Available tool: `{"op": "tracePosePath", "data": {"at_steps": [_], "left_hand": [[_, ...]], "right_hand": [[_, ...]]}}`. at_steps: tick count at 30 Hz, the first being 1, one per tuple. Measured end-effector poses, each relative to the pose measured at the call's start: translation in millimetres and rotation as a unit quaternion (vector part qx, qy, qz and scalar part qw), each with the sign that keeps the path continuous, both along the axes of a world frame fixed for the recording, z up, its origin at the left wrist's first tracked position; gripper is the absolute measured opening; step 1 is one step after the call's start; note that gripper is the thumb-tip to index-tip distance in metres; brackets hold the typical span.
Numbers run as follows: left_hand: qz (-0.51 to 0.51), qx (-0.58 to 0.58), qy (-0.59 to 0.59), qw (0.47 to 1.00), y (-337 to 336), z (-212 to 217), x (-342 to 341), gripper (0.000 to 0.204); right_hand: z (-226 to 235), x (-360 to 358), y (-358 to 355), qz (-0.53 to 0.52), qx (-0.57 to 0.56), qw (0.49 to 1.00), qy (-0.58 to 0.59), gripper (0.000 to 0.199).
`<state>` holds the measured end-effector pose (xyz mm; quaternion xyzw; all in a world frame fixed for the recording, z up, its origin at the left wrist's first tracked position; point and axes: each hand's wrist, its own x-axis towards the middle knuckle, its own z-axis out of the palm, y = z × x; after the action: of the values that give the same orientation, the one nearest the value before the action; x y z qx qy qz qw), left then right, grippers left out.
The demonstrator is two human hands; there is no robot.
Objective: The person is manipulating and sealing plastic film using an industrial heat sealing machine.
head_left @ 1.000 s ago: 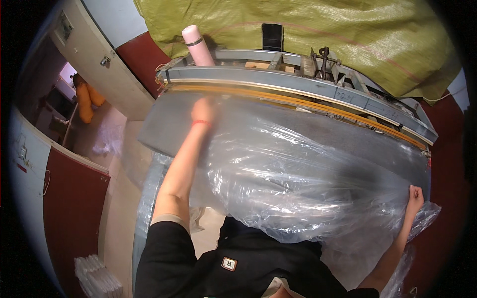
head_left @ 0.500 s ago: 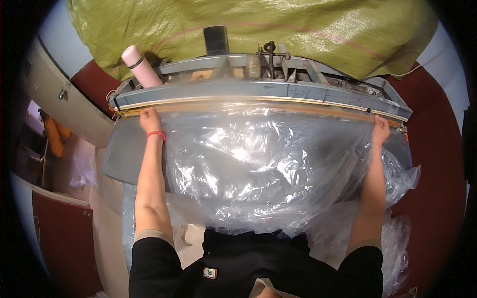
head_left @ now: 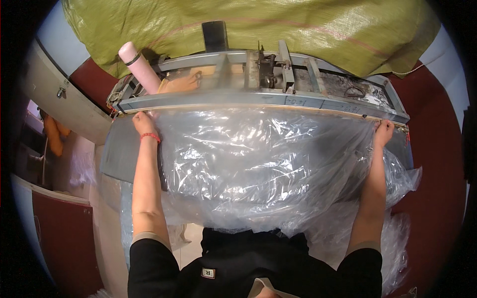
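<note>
Bottle (head_left: 143,71), pink with a dark band, sits behind the left end of the grey bar (head_left: 233,99), which runs along the far edge of the dark surface (head_left: 119,154). Left hand (head_left: 143,122), bracelet (head_left: 150,136) at the wrist, lies near the surface's far left corner: fingers curled together, clamped on the film (head_left: 238,159), the exact contact of the tips hidden. Clear, wrinkled and glossy, the film spans the middle of the surface from its far edge down over its near edge. Right hand (head_left: 384,131), near the far right corner: thumb and fingers pinched together on the film, folds converging toward them. Loose film bunches past the surface's right edge.
</note>
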<state>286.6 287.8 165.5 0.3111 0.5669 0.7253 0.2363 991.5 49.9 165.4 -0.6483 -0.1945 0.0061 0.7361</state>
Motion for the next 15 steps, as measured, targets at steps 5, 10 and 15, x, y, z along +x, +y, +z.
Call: {"op": "tracePosePath", "data": {"at_steps": [5,10,15], "left_hand": [[-0.036,-0.087,0.241,0.966,-44.1,20.2,-24.3,0.026],[-0.108,-0.154,0.503,0.844,-111.0,28.3,-12.6,0.029],[-0.147,-0.1,0.478,0.86,-137.3,14.6,12.2,0.015]], "right_hand": [[10.3,-3.3,-17.1,0.036,-0.064,0.991,-0.11,0.015],[40.9,-71.1,-83.4,0.049,-0.128,0.948,-0.287,0.016],[17.1,-85.2,-217.7,0.022,-0.232,0.929,-0.286,0.013]]}}
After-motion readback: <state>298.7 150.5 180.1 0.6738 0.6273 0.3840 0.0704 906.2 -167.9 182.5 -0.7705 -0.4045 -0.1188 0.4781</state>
